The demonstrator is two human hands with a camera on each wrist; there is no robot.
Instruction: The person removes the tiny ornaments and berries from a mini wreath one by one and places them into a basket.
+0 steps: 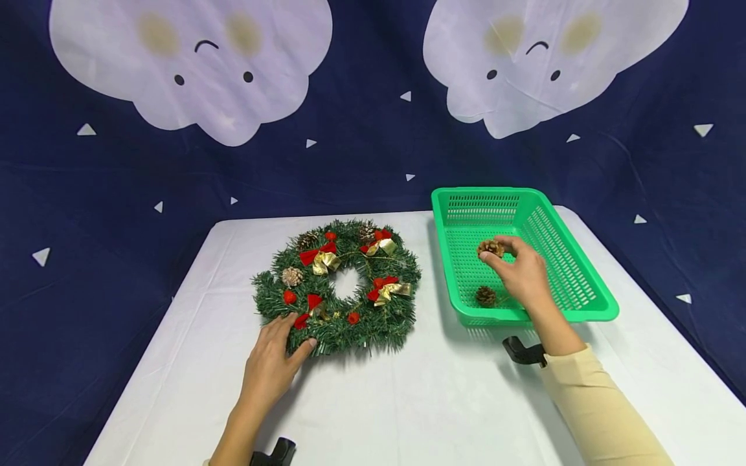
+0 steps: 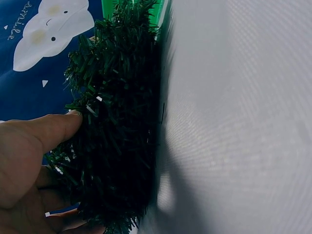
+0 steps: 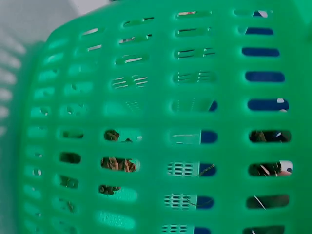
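Note:
A green wreath with red and gold bows, red berries and pine cones lies on the table's left half. Over its near left edge rests my left hand, thumb and fingers spread apart on the foliage. The left wrist view has the thumb touching the greenery; the fingertips are partly hidden there. My right hand pinches a brown pine cone between thumb and fingers above the green basket. Another pine cone lies inside the basket near its front wall.
The white-clothed table meets a dark blue curtain with cloud prints behind. In the right wrist view the slotted basket wall fills most of the picture, with brown bits showing through its slots.

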